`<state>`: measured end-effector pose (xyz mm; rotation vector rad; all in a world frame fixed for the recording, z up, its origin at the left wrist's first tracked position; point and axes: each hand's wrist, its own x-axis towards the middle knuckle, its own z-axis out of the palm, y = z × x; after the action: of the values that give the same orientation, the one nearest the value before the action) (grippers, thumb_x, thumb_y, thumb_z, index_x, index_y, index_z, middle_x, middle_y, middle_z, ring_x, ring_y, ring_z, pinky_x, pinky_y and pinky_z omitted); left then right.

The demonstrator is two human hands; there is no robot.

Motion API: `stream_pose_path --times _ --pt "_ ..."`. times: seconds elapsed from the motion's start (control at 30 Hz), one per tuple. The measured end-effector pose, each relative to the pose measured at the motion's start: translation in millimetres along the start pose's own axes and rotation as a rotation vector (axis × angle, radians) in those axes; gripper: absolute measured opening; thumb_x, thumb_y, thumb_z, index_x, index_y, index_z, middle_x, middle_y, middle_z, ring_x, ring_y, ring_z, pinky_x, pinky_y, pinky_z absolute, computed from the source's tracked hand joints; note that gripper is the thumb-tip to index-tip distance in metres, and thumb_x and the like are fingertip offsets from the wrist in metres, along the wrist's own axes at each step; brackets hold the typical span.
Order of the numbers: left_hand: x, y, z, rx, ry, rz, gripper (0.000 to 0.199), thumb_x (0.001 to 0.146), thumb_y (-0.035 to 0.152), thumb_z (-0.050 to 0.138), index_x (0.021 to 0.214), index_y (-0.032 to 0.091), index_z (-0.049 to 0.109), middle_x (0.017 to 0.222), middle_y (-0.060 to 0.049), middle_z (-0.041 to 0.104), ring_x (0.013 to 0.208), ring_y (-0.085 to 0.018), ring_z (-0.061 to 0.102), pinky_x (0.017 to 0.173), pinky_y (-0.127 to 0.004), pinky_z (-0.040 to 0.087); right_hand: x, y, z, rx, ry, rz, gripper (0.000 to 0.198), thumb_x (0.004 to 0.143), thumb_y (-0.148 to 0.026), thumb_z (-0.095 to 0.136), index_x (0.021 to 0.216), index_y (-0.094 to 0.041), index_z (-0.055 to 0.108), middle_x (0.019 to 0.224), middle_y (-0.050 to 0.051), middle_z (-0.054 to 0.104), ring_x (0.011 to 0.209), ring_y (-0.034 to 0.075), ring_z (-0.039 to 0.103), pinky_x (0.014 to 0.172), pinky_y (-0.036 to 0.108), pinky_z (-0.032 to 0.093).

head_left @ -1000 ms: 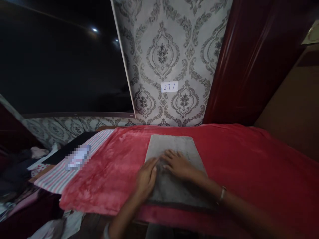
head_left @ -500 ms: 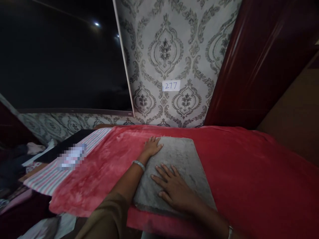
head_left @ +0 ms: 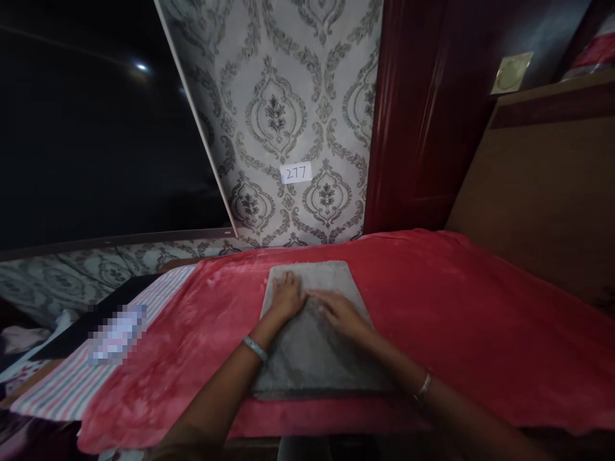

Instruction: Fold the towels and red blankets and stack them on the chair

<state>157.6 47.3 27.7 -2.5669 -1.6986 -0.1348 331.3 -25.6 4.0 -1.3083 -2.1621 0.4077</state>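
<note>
- So, here lies the grey cloth (head_left: 312, 358), flat and soft-looking, in the near middle of the scene, on top of the red blanket (head_left: 480, 320).
- The left hand (head_left: 288, 298) is on the cloth's far left part, palm down, fingers spread and pointing to the far side, thumb out to the right.
- And the right hand (head_left: 343, 314), just to the right of it, is over the cloth's far half, fingers stretched out leftward; it is blurred, so how firmly it presses, one cannot tell.
- Close work here! The right fingertips and the left thumb all but meet, and whether they touch is hard to say.
- A pale bracelet (head_left: 254, 349) circles the left wrist, a thin bangle (head_left: 423, 385) the right one.
- Out wide, the blanket runs left and right of the cloth, with a strip of it showing along the cloth's near edge.
- Over on the left, a striped cloth (head_left: 62, 384) lies beside the blanket, a pixelated patch hiding something on it.
- At the far side, a large dark screen (head_left: 86, 128) stands left, a paper slip (head_left: 296, 173) reading 277 sits on patterned wallpaper (head_left: 273, 38), and a dark red panel (head_left: 408, 128) rises right.
</note>
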Motion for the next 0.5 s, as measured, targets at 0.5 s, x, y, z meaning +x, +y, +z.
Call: stream_pose_path --times 0.5 --pt "-36 29 23 -0.053 0.038 0.033 0.067 0.098 0.057 0.043 0.156 0.022 0.041 0.164 -0.020 0.032 0.152 -0.043 0.024 0.118 -0.067 0.022 72 99 -13 -0.314 -0.115 0.492 0.063 0.104 -0.054 0.026 0.160 -0.026 0.031 0.168 0.008 0.023 0.155 0.029 0.015 0.120 0.061 0.018"
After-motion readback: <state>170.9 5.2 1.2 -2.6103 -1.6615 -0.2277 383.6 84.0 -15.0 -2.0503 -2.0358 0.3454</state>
